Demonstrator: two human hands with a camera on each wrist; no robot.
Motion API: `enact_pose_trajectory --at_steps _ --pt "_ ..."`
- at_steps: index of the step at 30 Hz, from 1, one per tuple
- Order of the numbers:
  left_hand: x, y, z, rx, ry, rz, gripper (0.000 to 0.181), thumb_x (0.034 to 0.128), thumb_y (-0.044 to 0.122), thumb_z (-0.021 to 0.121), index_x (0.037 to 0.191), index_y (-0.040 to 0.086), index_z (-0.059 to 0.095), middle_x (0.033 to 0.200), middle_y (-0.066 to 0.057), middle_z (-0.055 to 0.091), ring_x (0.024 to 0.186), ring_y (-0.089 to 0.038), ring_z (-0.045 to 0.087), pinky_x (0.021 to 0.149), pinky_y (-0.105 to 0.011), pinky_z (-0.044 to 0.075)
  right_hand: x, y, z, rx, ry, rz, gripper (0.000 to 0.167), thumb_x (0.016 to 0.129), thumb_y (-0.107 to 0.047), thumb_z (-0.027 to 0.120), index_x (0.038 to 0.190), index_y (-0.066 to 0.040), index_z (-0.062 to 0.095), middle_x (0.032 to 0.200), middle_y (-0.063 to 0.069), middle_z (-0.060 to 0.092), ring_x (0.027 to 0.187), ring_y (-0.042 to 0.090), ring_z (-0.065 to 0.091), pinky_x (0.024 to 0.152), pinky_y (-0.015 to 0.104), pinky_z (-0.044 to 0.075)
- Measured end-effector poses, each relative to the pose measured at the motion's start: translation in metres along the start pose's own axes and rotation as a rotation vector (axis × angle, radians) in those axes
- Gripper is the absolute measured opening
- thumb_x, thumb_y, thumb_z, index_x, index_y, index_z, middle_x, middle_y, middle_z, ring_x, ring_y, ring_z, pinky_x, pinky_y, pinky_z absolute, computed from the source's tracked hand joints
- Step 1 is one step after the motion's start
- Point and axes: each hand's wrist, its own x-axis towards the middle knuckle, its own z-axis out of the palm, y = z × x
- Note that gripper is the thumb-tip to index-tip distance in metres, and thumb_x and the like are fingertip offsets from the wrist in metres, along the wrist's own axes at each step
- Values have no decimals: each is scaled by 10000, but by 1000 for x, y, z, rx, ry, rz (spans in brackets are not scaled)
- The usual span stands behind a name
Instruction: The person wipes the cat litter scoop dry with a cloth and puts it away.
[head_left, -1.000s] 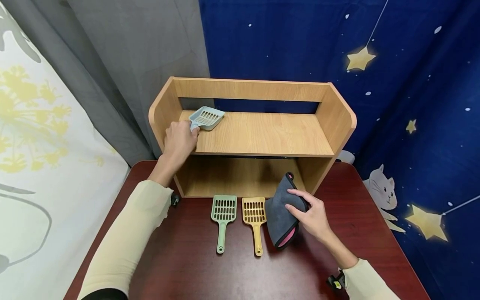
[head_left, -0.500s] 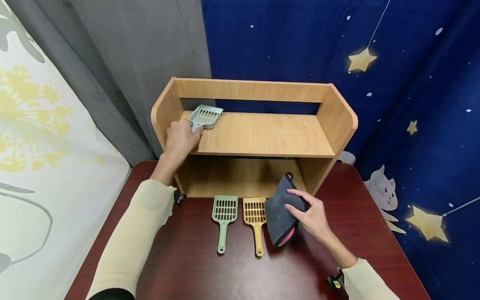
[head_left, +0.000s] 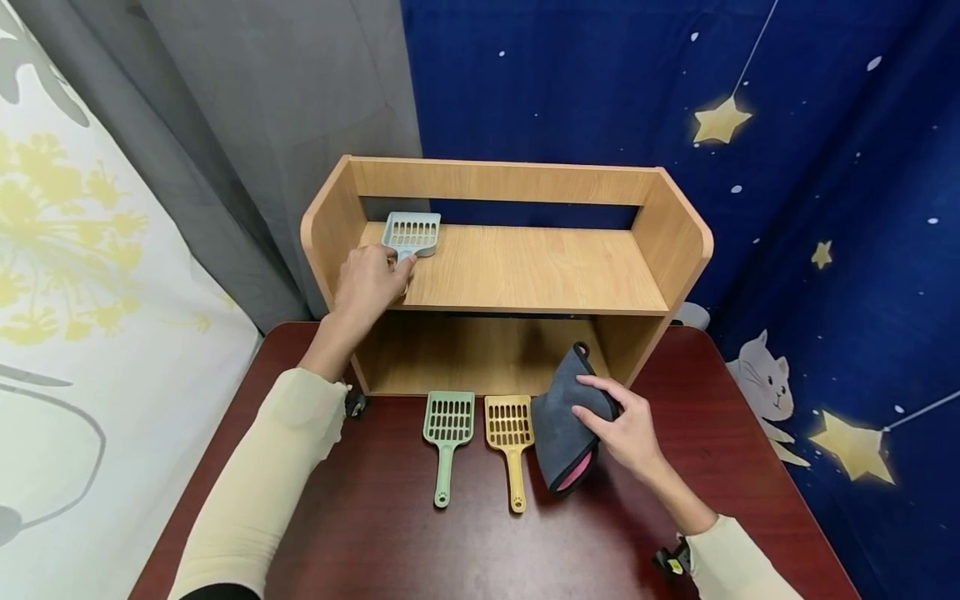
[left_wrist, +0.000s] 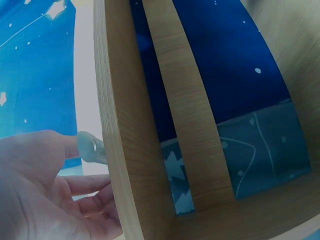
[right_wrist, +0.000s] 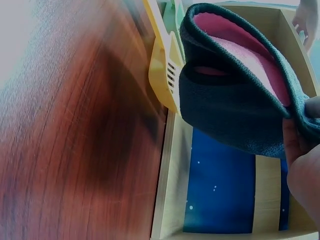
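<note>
On the left part of the wooden shelf unit's upper board lies a light blue slotted litter scoop. My left hand grips its handle, and the handle's end shows between thumb and fingers in the left wrist view. In front of the unit, my right hand pinches a folded grey cloth with black edging and a pink inner side. The right wrist view shows the cloth held up off the table. A green litter scoop and a yellow one lie side by side, handles toward me.
The shelf unit stands at the back of a dark red wooden table, with a raised side panel at each end and an open lower compartment. Grey and blue star-patterned curtains hang behind.
The blue litter scoop has turned straighter, its head swinging left, and my left hand has shifted slightly right with it. My right hand and the cloth stay nearly in place.
</note>
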Motion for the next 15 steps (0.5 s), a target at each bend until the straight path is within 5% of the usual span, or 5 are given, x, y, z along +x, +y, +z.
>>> enact_pose_trajectory --at_steps 6,15 --pt "-19 -1 -1 47 124 120 512 1047 376 642 1354 -31 686 1205 -248 649 1067 -400 602 748 -578 531 3 -3 -5 -42 -5 -19 425 792 146 839 1194 43 752 1140 240 753 896 76 695 741 147 553" --pt "-55 0 2 12 321 301 447 1009 330 731 1325 15 725 1151 -185 690 988 -372 626 680 -510 505 11 0 -13 -100 -58 -107 423 804 166 817 1207 52 755 1099 225 748 952 183 683 837 118 507"
